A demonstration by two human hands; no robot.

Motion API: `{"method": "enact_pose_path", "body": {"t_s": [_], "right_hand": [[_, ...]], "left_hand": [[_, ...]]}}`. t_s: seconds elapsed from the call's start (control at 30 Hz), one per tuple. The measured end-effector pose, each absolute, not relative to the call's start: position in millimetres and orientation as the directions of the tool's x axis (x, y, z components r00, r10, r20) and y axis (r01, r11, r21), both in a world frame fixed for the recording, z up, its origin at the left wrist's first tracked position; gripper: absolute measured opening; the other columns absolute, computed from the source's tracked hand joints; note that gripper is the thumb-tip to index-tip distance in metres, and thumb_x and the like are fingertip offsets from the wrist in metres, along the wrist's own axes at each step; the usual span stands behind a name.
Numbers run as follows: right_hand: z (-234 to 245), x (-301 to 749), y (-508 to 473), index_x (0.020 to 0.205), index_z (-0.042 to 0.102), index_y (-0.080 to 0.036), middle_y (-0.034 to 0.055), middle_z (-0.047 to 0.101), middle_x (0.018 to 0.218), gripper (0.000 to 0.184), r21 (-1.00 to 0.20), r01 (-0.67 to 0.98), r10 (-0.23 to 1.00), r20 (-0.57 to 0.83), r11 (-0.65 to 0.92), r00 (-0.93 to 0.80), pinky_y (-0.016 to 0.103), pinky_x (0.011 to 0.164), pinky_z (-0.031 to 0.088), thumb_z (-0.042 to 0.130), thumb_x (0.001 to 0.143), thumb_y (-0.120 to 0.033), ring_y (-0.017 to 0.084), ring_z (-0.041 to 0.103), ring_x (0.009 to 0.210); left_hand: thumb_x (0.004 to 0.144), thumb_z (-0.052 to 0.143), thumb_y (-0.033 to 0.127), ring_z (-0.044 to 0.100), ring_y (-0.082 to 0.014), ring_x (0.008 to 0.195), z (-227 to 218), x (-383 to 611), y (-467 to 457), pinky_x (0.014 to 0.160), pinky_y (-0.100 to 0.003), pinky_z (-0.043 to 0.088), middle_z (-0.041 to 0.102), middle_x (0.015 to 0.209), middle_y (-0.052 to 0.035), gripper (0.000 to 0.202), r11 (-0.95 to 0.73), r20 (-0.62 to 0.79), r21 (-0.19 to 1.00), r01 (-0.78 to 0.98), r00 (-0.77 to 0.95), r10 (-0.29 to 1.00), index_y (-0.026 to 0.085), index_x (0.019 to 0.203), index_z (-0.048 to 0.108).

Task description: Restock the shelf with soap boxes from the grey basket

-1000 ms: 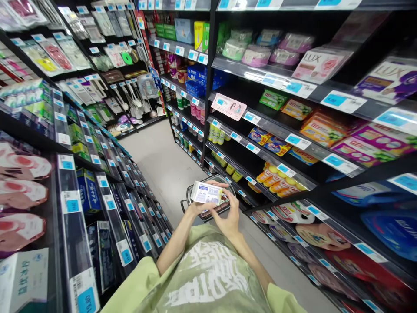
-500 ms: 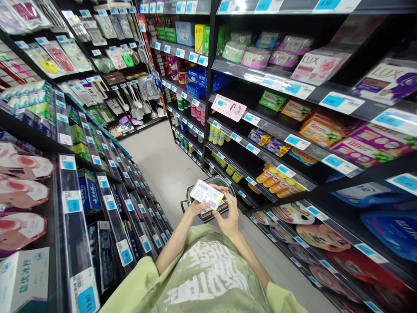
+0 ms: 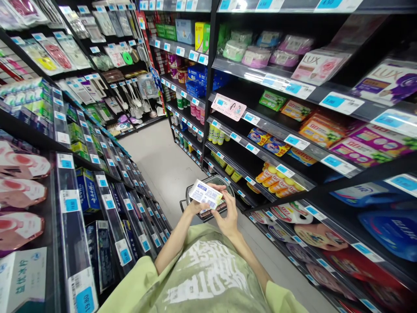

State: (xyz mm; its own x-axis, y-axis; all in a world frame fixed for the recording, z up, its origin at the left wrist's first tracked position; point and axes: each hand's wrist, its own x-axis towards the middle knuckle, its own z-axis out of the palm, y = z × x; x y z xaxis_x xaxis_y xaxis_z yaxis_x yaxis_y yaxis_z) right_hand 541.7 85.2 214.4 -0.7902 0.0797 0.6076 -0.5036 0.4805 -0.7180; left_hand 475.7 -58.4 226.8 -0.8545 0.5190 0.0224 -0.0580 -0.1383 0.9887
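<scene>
holding a small white pack (image 3: 205, 195) over the basket (image 3: 216, 179), clamped between the left hand's (image 3: 194, 208) thumb and fingers underneath, gripping its yellowish end with the right hand's (image 3: 230, 213) fingers.

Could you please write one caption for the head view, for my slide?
In a store aisle, the left hand and right hand hold a white printed package above a basket.
</scene>
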Motion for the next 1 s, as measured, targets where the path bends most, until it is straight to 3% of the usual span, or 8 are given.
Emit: {"method": "enact_pose_path", "body": {"t_s": [0.23,0.4,0.5,0.6,0.7,0.8,1.0], "right_hand": [[212.1,541.7,85.9,0.155,0.042,-0.028,0.0148,0.057,0.141,0.065,-0.745,-0.472,0.086,0.571,0.471,-0.816,0.056,0.105,0.055,0.066,0.096,-0.038,0.034,0.057,0.132],[209.9,542.6,87.2,0.156,0.040,-0.027,0.0150,0.056,0.142,0.065,-0.744,-0.467,0.077,0.565,0.479,-0.822,0.055,0.106,0.055,0.065,0.097,-0.037,0.034,0.056,0.133],[210.6,543.5,87.1,0.156,0.040,-0.027,0.0152,0.056,0.141,0.064,-0.744,-0.459,0.074,0.558,0.485,-0.827,0.056,0.106,0.054,0.064,0.097,-0.037,0.033,0.056,0.132],[215.2,543.0,85.9,0.152,0.044,-0.026,0.0158,0.055,0.142,0.058,-0.766,-0.417,0.142,0.541,0.489,-0.829,0.057,0.108,0.051,0.062,0.098,-0.034,0.032,0.055,0.132],[219.1,540.8,85.7,0.139,0.055,-0.024,0.0148,0.056,0.139,0.038,-0.802,-0.378,0.231,0.520,0.462,-0.822,0.057,0.112,0.046,0.055,0.101,-0.030,0.030,0.055,0.132],[216.4,539.1,87.6,0.124,0.063,-0.022,0.0128,0.064,0.126,0.028,-0.861,-0.325,0.240,0.436,0.390,-0.867,0.052,0.105,0.051,0.050,0.103,-0.034,0.028,0.061,0.121],[203.5,538.6,91.2,0.126,0.060,-0.016,0.0132,0.070,0.116,0.047,-0.954,-0.150,0.262,0.219,0.259,-0.940,0.035,0.075,0.057,0.060,0.095,-0.052,0.024,0.068,0.089]], "left_hand": [[0.047,0.069,0.093,0.064,-0.0407,0.116,234.2,476.3,-58.2,0.078,-0.054,0.059,0.071,0.121,-0.0167,0.107,-0.164,0.019,0.984,-0.076,-0.860,0.511,0.026,0.131,0.061],[0.046,0.068,0.093,0.065,-0.0395,0.115,237.7,477.6,-57.2,0.067,-0.045,0.058,0.071,0.121,-0.0155,0.103,-0.150,-0.004,0.985,-0.089,-0.872,0.489,0.024,0.123,0.066],[0.053,0.070,0.088,0.065,-0.0385,0.113,239.0,478.4,-57.0,0.060,-0.041,0.056,0.071,0.121,-0.0158,0.097,-0.189,0.032,0.979,-0.073,-0.866,0.500,0.024,0.124,0.064],[0.066,0.076,0.074,0.065,-0.0340,0.110,239.4,476.6,-55.2,0.075,-0.044,0.060,0.069,0.125,-0.0153,0.082,-0.170,0.074,0.985,-0.009,-0.878,0.473,0.022,0.127,0.061],[0.073,0.083,0.049,0.067,-0.0279,0.106,236.2,471.7,-52.2,0.093,-0.045,0.056,0.067,0.125,-0.0125,0.065,-0.022,0.116,0.993,0.115,-0.929,0.351,0.020,0.125,0.059],[0.068,0.086,0.030,0.065,-0.0275,0.108,232.0,467.3,-50.4,0.099,-0.043,0.053,0.066,0.121,-0.0101,0.062,0.218,0.186,0.945,0.245,-0.948,0.258,0.019,0.123,0.059],[0.071,0.077,0.011,0.060,-0.0271,0.113,235.9,469.2,-50.7,0.099,-0.039,0.052,0.051,0.129,-0.0117,0.067,0.464,0.241,0.816,0.344,-0.933,0.268,0.021,0.136,0.059]]}}
